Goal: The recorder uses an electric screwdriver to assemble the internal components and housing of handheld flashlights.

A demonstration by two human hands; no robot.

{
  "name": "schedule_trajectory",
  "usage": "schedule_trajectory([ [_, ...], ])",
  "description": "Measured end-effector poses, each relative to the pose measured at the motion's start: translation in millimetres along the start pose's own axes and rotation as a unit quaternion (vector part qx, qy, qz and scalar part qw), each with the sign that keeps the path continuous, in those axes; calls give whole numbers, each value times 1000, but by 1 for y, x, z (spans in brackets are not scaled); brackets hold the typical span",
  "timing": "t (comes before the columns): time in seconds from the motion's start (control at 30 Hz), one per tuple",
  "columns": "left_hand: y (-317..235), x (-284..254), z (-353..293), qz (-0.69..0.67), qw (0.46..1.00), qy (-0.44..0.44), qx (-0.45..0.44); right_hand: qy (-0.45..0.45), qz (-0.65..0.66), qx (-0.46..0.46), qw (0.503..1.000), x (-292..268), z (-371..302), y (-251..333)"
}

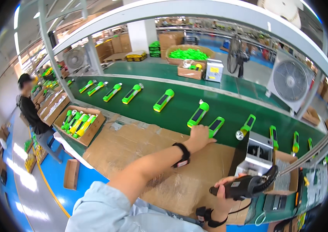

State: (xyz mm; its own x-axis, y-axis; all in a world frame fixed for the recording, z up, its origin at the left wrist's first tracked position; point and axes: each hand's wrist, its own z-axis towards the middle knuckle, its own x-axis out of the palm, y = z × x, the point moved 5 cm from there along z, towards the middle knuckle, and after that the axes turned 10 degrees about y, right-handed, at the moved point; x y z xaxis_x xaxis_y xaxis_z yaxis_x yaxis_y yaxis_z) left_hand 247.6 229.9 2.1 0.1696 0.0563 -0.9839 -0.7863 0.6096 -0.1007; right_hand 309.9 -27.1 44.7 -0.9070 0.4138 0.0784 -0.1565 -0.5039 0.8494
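Observation:
Reaching forward to the belt's near edge, my left hand (200, 137) closes its fingers around the lower end of a green flashlight (216, 124) with a dark panel. Just beyond it lies another green-and-yellow flashlight (198, 115), close to my knuckles. My right hand (222, 194) grips a black, corded power tool (242, 187) that looks like an electric screwdriver, held sideways above the cardboard (164, 160). Its tip points left. More flashlights, such as one farther left (164, 100), lie spaced along the green conveyor belt (233, 101).
At the left stands a carton (96, 129) of flashlights. A grey metal box (257, 152) and an open carton (287, 176) stand right of my hands. A metal frame (225, 12) spans overhead, with a fan (290, 79) at the right. Another person (32, 110) works at far left.

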Motion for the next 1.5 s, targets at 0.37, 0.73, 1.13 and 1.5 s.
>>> schedule_trajectory([
  [0.37, 128, 30, 66, 122, 958, -32, -257, 15, 4, -65, 998, 4, 7, -9],
  [0.73, 244, -4, 36, 45, 952, 67, -294, 49, 23, -46, 997, 15, 13, 7],
  [1.13, 178, -44, -85, 29, 975, 38, -218, -59, 30, -7, 998, 3, 11, -14],
  [1.5, 78, -58, -273, 30, 981, -34, -190, -56, 61, -48, 995, 5, 19, -14],
])
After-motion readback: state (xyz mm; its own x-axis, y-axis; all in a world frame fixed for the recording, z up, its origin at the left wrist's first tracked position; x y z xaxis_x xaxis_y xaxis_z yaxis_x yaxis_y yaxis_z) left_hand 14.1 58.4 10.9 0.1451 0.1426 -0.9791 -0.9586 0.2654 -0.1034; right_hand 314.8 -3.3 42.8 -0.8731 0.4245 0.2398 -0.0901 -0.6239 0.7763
